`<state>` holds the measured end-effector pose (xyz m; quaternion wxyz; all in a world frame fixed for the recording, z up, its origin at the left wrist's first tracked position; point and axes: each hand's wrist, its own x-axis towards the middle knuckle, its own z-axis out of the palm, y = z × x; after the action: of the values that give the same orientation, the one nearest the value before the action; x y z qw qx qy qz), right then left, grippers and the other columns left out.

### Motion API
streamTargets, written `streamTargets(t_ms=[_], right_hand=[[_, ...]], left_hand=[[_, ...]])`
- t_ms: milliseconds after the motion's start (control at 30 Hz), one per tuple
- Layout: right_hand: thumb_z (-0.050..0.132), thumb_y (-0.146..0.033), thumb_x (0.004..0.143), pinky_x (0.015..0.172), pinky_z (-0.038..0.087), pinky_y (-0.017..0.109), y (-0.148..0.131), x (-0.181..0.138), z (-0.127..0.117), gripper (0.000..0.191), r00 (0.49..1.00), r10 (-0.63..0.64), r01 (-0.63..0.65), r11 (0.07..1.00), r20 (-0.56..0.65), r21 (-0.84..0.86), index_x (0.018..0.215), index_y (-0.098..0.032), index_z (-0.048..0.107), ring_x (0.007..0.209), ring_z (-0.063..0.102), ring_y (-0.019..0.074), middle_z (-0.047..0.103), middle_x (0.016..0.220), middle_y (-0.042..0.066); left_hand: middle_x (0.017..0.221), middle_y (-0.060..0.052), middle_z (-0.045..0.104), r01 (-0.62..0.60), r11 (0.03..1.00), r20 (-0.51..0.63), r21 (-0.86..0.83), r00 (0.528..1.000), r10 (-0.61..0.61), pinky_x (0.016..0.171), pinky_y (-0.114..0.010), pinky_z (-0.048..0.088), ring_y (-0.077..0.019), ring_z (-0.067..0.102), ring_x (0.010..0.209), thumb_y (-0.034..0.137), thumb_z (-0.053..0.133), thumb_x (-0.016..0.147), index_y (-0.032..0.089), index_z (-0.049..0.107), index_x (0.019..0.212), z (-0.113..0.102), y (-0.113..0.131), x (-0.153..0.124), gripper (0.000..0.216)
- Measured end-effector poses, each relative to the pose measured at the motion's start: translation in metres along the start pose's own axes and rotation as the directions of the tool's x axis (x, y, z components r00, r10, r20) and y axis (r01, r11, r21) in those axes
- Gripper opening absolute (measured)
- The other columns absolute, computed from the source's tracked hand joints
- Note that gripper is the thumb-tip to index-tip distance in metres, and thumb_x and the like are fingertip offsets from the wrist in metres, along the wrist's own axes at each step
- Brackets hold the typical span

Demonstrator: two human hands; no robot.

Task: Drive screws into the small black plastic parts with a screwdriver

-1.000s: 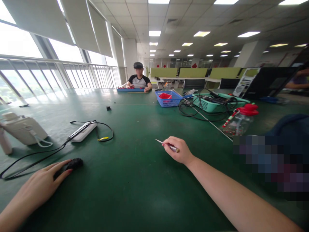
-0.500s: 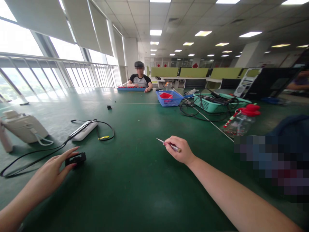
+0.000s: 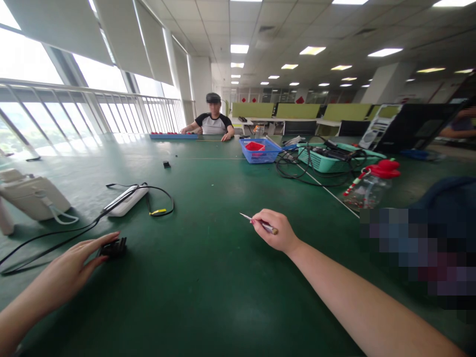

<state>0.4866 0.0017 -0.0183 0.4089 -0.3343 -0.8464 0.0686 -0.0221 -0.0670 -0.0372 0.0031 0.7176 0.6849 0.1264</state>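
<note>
My left hand (image 3: 76, 260) lies low on the green table (image 3: 208, 277) at the near left, fingers stretched out, fingertips touching a small black part (image 3: 113, 246). My right hand (image 3: 277, 230) rests near the table's middle, fingers pinched round a thin silver screwdriver (image 3: 257, 223) whose tip points left and away from me.
A white power strip (image 3: 125, 200) with black cables lies behind the black part; a white device (image 3: 31, 195) sits far left. A blue basket (image 3: 259, 150), teal basket (image 3: 334, 158) with cables and a red-capped bottle (image 3: 370, 186) stand right. A person (image 3: 213, 121) sits at the far end.
My left hand lifted the black part a little off the table, then lowered it again and flattened over it. The far person's blue tray slid left. My right hand stayed still.
</note>
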Motion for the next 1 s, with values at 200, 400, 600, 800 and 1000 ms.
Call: streamTargets(t_ms=[200, 400, 600, 800, 1000], right_hand=[[0.053, -0.022, 0.090, 0.060, 0.044, 0.026, 0.000, 0.000, 0.001, 0.013, 1.000, 0.003, -0.003, 1.000, 0.007, -0.010, 0.081, -0.021, 0.063, 0.063, 0.057, 0.0131, 0.063, 0.074, 0.001], [0.054, -0.021, 0.089, 0.061, 0.045, 0.026, 0.000, -0.001, 0.001, 0.013, 1.000, 0.004, -0.004, 1.000, 0.003, -0.020, 0.082, -0.021, 0.064, 0.064, 0.057, 0.0132, 0.063, 0.074, 0.001], [0.053, -0.022, 0.090, 0.061, 0.045, 0.027, 0.002, -0.001, 0.002, 0.013, 1.000, 0.004, -0.004, 1.000, 0.006, -0.003, 0.082, -0.022, 0.063, 0.064, 0.057, 0.0135, 0.063, 0.074, 0.001], [0.053, -0.024, 0.092, 0.063, 0.045, 0.027, 0.001, 0.000, 0.002, 0.015, 1.000, 0.017, -0.017, 0.999, -0.004, 0.033, 0.083, -0.022, 0.065, 0.067, 0.058, 0.0142, 0.063, 0.077, 0.002], [0.058, -0.028, 0.090, 0.070, 0.048, 0.028, 0.002, 0.003, 0.005, 0.011, 0.998, 0.055, -0.055, 0.998, -0.013, -0.012, 0.092, -0.024, 0.068, 0.078, 0.061, 0.0165, 0.063, 0.089, 0.004]], left_hand=[[0.125, -0.006, 0.064, -0.055, 0.998, 0.015, -0.019, 0.998, 0.056, 0.102, -0.037, 0.044, -0.0282, 0.059, 0.114, 0.050, 0.047, 0.079, 0.023, 0.056, 0.130, 0.004, -0.013, 0.006, 0.058], [0.126, -0.003, 0.065, -0.009, 0.996, 0.069, -0.084, 0.997, 0.015, 0.098, -0.037, 0.047, -0.0288, 0.061, 0.113, 0.054, 0.050, 0.076, 0.025, 0.057, 0.130, 0.001, -0.017, 0.009, 0.061], [0.124, -0.002, 0.066, 0.019, 0.994, 0.147, -0.112, 0.989, -0.002, 0.096, -0.040, 0.049, -0.0297, 0.063, 0.110, 0.055, 0.055, 0.074, 0.027, 0.058, 0.129, -0.002, -0.010, 0.013, 0.062], [0.117, -0.002, 0.069, 0.009, 0.993, 0.201, -0.121, 0.979, 0.015, 0.094, -0.042, 0.049, -0.0291, 0.065, 0.104, 0.057, 0.056, 0.075, 0.028, 0.059, 0.125, -0.024, 0.052, 0.021, 0.058], [0.122, -0.007, 0.065, -0.343, 0.925, -0.034, -0.164, 0.939, 0.342, 0.099, -0.041, 0.044, -0.0271, 0.057, 0.114, 0.043, 0.056, 0.082, 0.028, 0.062, 0.120, -0.023, 0.181, 0.052, 0.041]])
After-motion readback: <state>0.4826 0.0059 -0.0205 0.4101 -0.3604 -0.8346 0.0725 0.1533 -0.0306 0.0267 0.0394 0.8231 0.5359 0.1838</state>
